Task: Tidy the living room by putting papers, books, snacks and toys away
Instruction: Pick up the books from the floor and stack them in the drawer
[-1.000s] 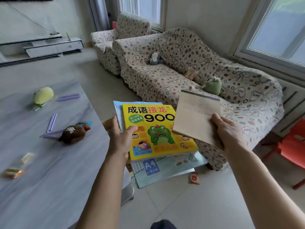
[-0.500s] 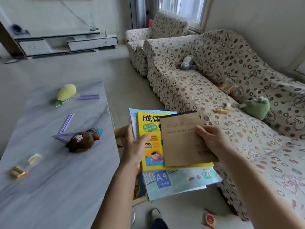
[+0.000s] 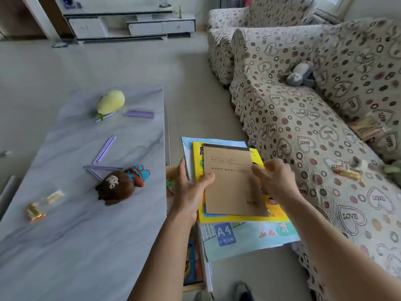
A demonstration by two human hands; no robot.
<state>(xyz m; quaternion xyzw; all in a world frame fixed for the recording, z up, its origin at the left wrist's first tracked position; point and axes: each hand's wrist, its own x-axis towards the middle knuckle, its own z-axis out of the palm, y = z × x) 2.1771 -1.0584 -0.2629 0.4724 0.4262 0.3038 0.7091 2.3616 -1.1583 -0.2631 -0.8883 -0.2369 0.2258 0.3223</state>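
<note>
Gathering step: left hand (image 3: 189, 193) grips the book stack (image 3: 243, 231) beside the bench (image 3: 76, 235); brown notebook (image 3: 232, 187) lies on top, right hand (image 3: 274, 178) fingers relaxed, holding nothing. Next: stow the stack

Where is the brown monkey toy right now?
The brown monkey toy lies on the grey table, left of the left hand, beside purple sticks.
</note>
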